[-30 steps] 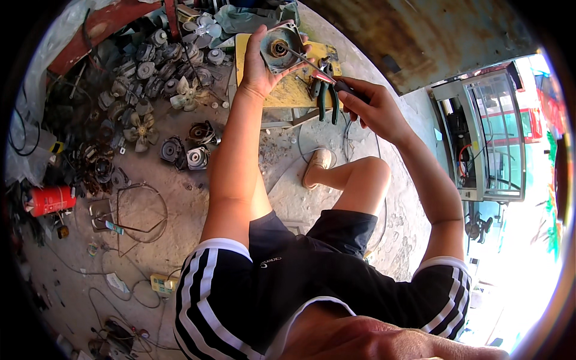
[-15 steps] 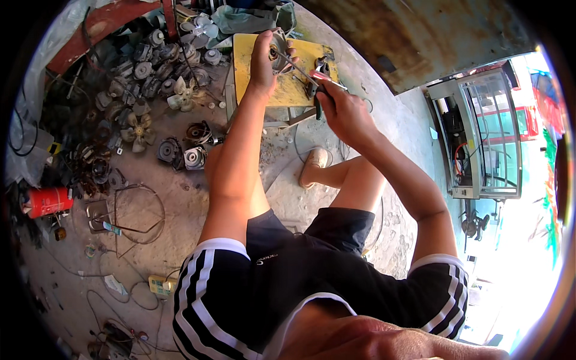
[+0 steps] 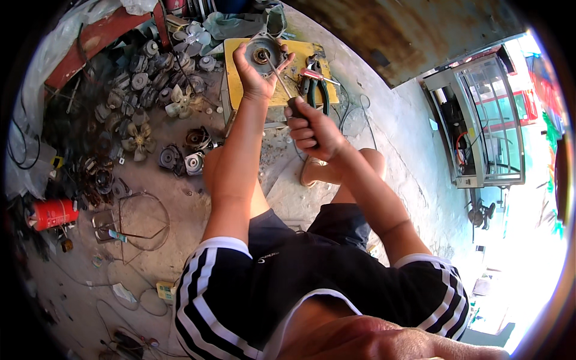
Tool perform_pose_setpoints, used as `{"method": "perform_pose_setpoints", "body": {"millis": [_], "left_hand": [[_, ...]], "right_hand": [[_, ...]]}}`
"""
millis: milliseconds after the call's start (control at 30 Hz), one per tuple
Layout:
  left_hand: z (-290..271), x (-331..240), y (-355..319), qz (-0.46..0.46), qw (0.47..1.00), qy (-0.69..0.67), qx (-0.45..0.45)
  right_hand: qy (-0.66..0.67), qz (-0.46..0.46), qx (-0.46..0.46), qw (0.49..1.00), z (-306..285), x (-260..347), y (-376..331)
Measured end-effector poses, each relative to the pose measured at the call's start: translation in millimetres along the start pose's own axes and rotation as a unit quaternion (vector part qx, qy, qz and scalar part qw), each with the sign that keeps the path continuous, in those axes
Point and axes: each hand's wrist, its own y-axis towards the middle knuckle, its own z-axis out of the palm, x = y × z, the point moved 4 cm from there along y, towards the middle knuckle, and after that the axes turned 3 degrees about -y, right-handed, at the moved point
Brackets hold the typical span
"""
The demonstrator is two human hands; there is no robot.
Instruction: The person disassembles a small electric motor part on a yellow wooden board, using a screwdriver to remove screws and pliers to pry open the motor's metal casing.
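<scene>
My left hand (image 3: 254, 83) is wrapped round the rim of a round grey metal motor cover (image 3: 273, 48) with a copper-coloured ring at its centre. It holds the cover tilted above a yellow-topped stool (image 3: 234, 77). In my right hand (image 3: 319, 131) is a screwdriver (image 3: 281, 78), gripped by its dark handle, its long shaft slanting up to the centre of the cover. On the stool, right of the cover, lie a second screwdriver (image 3: 313, 74) with a red handle and a pair of pliers (image 3: 325, 93) with dark handles.
Many used motors (image 3: 139, 81) and fan blades (image 3: 138, 139) are heaped on the floor at left. Several motor parts (image 3: 194, 162) sit near my left knee. A red cylinder (image 3: 55, 214) lies far left. A rusty metal panel (image 3: 408, 36) and a glass-fronted cabinet (image 3: 480, 120) stand at right.
My right hand has moved down and left, pulling the screwdriver handle nearer to me. The cover has turned to show its face, and my left hand has shifted slightly left.
</scene>
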Motion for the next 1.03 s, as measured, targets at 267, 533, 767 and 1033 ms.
{"method": "perform_pose_setpoints", "body": {"millis": [267,533,767,1033], "left_hand": [[-5.1,-29.2,7.0,0.001,0.999,0.008,-0.048],[10.2,-35.1,0.2,-0.058,0.996,-0.054,0.04],[15.2,-32.6,0.5,-0.065,0.994,-0.04,0.084],[19.0,-34.8,-1.1,-0.045,0.994,0.036,0.096]], "right_hand": [[-0.167,-0.073,-0.038,0.982,-17.1,36.4,-13.7],[-0.226,-0.118,-0.025,0.967,-10.0,45.4,-35.9],[-0.196,-0.12,-0.029,0.973,-5.1,40.5,-30.5],[-0.145,-0.112,0.012,0.983,-9.0,40.6,-32.6]]}}
